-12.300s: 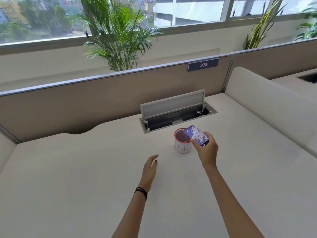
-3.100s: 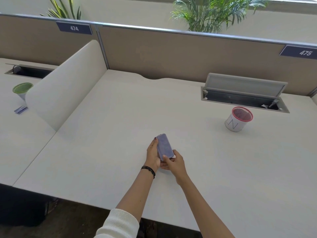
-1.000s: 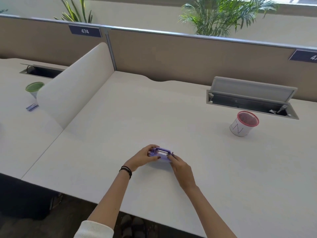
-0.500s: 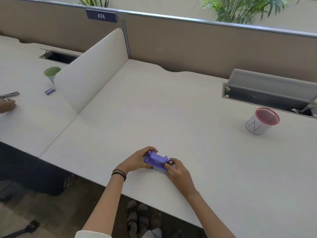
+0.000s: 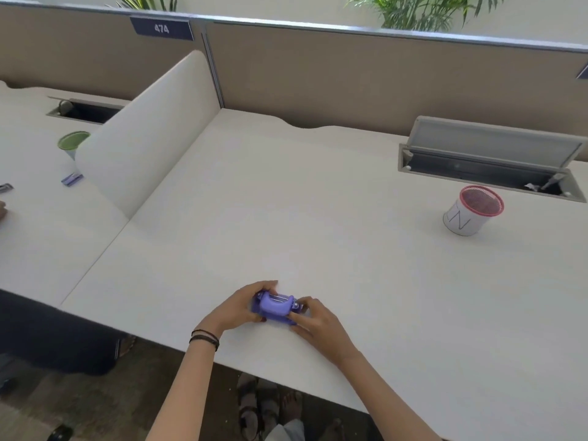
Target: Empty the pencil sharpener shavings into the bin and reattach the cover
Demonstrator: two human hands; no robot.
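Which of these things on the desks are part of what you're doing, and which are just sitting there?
In use: purple sharpener, held by left hand and right hand; red-rimmed bin.

Lying about: green cup, small purple item, open cable tray.

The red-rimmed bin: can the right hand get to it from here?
Probably yes: bare desk lies between the right hand and the bin, but that hand is gripping the purple sharpener.

Bare desk (image 5: 318,224) lies open toward the bin (image 5: 471,213); the curved divider (image 5: 143,135) seemingly walls the left.
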